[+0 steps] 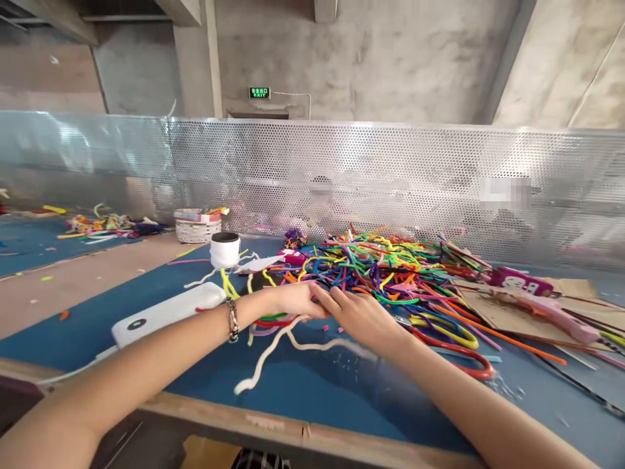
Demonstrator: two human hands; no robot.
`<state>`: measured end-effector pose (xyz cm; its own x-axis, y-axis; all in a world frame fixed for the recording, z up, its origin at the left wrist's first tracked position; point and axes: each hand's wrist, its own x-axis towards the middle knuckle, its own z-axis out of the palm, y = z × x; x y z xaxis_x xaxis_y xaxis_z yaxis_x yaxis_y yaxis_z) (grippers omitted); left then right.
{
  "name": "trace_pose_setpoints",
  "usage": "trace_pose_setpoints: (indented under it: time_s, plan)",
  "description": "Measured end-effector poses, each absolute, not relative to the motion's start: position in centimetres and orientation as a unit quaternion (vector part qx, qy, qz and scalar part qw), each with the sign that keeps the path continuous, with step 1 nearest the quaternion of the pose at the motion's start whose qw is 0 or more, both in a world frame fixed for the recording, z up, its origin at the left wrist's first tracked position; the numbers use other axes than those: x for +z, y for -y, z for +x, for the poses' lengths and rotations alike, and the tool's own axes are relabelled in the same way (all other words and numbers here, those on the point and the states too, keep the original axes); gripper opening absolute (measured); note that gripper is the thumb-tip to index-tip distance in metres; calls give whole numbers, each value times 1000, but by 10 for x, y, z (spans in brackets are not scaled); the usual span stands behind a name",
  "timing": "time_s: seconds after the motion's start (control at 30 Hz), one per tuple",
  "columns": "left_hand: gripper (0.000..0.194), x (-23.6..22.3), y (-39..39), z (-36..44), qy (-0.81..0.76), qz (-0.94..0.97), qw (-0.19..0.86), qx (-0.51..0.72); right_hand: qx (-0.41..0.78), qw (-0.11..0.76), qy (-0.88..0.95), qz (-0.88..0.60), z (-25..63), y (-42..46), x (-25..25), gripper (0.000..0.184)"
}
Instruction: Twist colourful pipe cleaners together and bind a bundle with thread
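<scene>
My left hand and my right hand meet over the blue tabletop, fingers closed and fingertips touching. A cream pipe cleaner comes out from under my left fingers, and one end bends down toward the table's front edge. Another cream strand runs to the right beneath my right hand. What my right fingertips pinch is hidden. Several coloured pipe cleaners lie partly covered by my left hand and wrist. Scissors with red and yellow handles lie beside my right forearm.
A large heap of pipe cleaners spreads behind my hands. On the left are a white power bank-like device, a white cylinder and a woven basket. A pink glue gun rests on cardboard at right. A perforated metal screen stands behind.
</scene>
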<state>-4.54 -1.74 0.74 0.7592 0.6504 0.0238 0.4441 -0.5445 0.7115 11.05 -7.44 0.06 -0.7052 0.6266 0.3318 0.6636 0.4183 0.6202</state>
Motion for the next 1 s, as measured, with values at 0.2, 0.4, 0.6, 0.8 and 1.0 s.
trace_pose_setpoints:
  time_s: [0.2,0.4,0.6,0.8,1.0]
  plan:
    - [13,14,20,-34,-335,897,278,81,-357,5,844,-399,126,70,2,38]
    - [6,25,10,-22,-307,931,162,113,-297,25,825,-480,135,69,12,26]
    - [23,57,2,-40,-343,932,-41,109,-266,75,755,-594,162,64,32,24]
    - [25,58,0,-57,-423,894,-60,135,-188,188,774,-575,184,58,28,31]
    - [40,22,0,-71,-534,794,2,290,-110,330,844,-408,176,73,33,67]
